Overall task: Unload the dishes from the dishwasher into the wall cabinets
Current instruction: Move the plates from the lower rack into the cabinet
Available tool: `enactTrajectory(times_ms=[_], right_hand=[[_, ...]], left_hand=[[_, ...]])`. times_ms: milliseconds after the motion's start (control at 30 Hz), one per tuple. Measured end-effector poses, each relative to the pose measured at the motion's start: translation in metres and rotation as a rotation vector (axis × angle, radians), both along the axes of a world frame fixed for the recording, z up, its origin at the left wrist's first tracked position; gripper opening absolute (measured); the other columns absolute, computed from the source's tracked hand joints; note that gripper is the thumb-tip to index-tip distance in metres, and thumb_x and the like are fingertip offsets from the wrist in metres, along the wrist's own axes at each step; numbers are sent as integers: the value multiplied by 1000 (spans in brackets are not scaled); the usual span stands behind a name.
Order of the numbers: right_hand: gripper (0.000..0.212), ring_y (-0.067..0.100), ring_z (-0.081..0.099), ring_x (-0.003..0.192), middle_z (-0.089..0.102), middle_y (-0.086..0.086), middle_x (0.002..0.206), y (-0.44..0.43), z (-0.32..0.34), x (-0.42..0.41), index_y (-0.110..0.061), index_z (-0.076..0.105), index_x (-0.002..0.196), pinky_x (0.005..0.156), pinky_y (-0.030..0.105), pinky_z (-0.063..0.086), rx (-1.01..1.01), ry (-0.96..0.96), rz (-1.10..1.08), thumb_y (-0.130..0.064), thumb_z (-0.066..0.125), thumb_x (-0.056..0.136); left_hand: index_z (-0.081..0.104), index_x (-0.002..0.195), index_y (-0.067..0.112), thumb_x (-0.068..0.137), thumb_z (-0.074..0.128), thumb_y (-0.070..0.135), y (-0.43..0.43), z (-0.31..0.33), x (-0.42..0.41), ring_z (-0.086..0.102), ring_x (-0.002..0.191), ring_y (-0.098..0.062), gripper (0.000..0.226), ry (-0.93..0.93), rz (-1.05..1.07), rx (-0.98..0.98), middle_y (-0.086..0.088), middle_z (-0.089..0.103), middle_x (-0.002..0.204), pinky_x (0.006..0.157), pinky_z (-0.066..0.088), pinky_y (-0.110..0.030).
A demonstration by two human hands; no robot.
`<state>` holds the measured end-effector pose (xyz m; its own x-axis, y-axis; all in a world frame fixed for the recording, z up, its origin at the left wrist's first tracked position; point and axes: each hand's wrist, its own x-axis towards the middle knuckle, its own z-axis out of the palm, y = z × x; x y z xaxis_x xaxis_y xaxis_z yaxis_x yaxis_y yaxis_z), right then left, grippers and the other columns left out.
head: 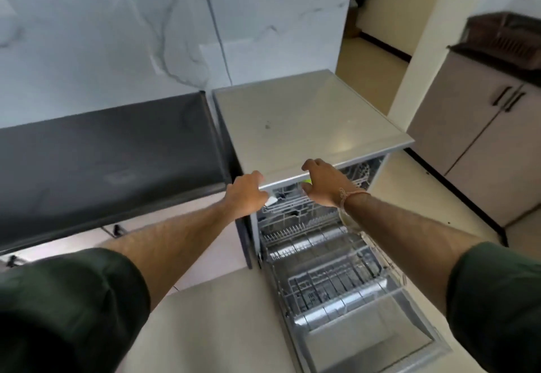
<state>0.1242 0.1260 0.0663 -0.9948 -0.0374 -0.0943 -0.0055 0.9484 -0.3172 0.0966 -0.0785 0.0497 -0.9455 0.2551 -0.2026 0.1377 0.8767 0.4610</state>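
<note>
A dark counter [111, 150] runs along the marble wall on the left; just beside its right end stands the dishwasher [307, 117], its door [374, 352] lowered toward the camera; the lower rack [330, 279] is drawn out over the door, the upper rack [292, 208] showing under the top's front edge. The left hand [246, 194] is at the top's front left corner, fingers curled; a small white piece [270, 201] sits by the thumb, and whether the hand grips anything is too blurred to tell. The right hand [325, 182] hovers at the front edge above the upper rack, fingers spread and holding nothing; a thread band [351, 197] circles its wrist. Far right, pale cabinets [474, 138] carry a brown crate [506, 35].
</note>
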Motion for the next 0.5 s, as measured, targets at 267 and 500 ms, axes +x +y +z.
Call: enactTrajectory(times_ms=[267, 500], right_hand=[[46, 36, 56, 111, 60, 12, 124, 162, -157, -37, -16, 56, 122, 97, 46, 45, 45, -191, -79, -42, 41, 87], [41, 35, 56, 117, 51, 16, 134, 270, -292, -64, -12, 48, 135, 96, 39, 47, -80, -338, -221, -25, 54, 96]], left_hand=[[52, 135, 11, 90, 58, 17, 153, -155, -30, 59, 117, -23, 46, -247, -39, 53, -10, 59, 134, 94, 50, -35], [56, 130, 9, 89, 61, 19, 271, -288, -70, 60, 114, -25, 42, -374, -58, 40, -12, 61, 130, 95, 51, -33]])
